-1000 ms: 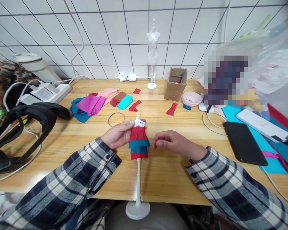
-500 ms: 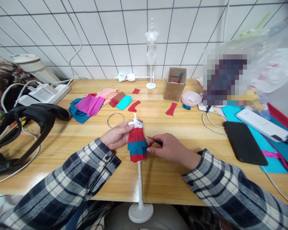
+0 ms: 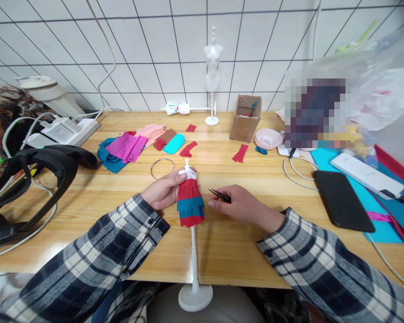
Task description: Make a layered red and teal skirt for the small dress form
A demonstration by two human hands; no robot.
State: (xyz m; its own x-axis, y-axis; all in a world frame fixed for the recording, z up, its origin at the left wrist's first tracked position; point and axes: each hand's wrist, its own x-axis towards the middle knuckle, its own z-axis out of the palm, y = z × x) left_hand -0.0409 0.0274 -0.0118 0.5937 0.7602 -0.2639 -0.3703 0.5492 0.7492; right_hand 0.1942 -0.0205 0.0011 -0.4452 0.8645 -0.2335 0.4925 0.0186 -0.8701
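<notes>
My left hand [image 3: 164, 189] is closed around the upper body of a small white dress form [image 3: 189, 174], which tilts with its stand and round base [image 3: 195, 298] towards me over the table's front edge. The form wears a layered paper skirt [image 3: 190, 204] in red and dark teal. To the right of the skirt, my right hand [image 3: 239, 202] holds black tweezers [image 3: 221, 195]. Their tips point left, slightly apart, and do not touch the skirt. Part of the left hand's fingers is hidden behind the form.
Folded coloured paper [image 3: 126, 148] and red scraps [image 3: 188, 149] lie beyond my hands, near a thin ring [image 3: 162, 168]. Behind are another upright dress form [image 3: 212, 67], a cardboard box [image 3: 245, 117] and a pink bowl [image 3: 268, 139]. A black phone [image 3: 344, 200] lies right, a headset [image 3: 37, 184] left.
My right hand with the tweezers has moved slightly away from the skirt, and the tweezers' tips have parted. The dress form has shifted a little to the left.
</notes>
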